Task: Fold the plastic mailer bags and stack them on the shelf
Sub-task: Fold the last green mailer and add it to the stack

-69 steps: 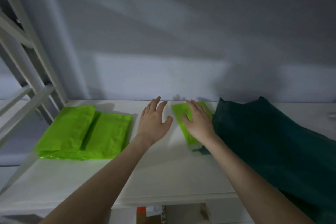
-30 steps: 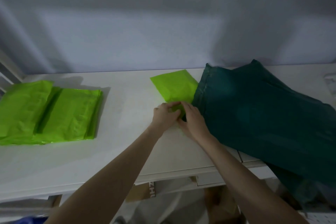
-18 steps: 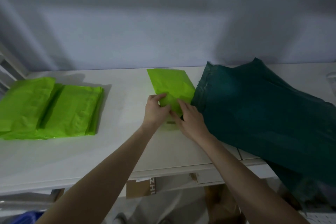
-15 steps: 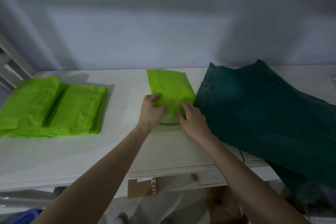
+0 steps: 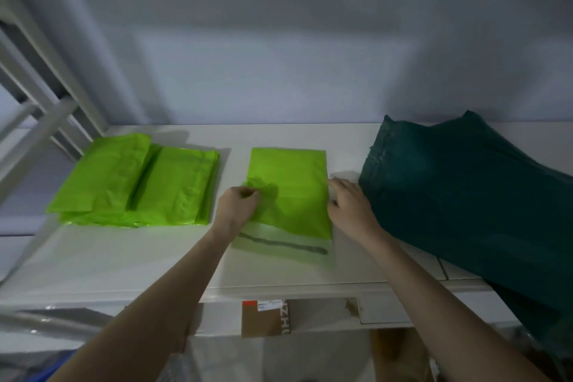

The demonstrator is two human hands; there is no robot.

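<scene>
A lime green mailer bag (image 5: pixel 294 192) lies flat in the middle of the white shelf (image 5: pixel 124 254), its pale flap with a dark strip (image 5: pixel 279 243) toward me. My left hand (image 5: pixel 237 205) pinches the bag's left edge with curled fingers. At the bag's right edge, my right hand (image 5: pixel 348 206) holds the plastic between thumb and fingers. A stack of folded lime green mailers (image 5: pixel 139 186) sits on the shelf to the left.
A pile of dark green bags (image 5: pixel 465 195) covers the shelf's right side and hangs over its front edge. White shelf-frame bars (image 5: pixel 40 121) stand at the far left. A cardboard box (image 5: pixel 266 318) shows below the shelf. A grey wall runs close behind.
The green mailer was narrow under my hands and now lies spread wide and flat. My hands have moved apart from its near end to its left and right edges.
</scene>
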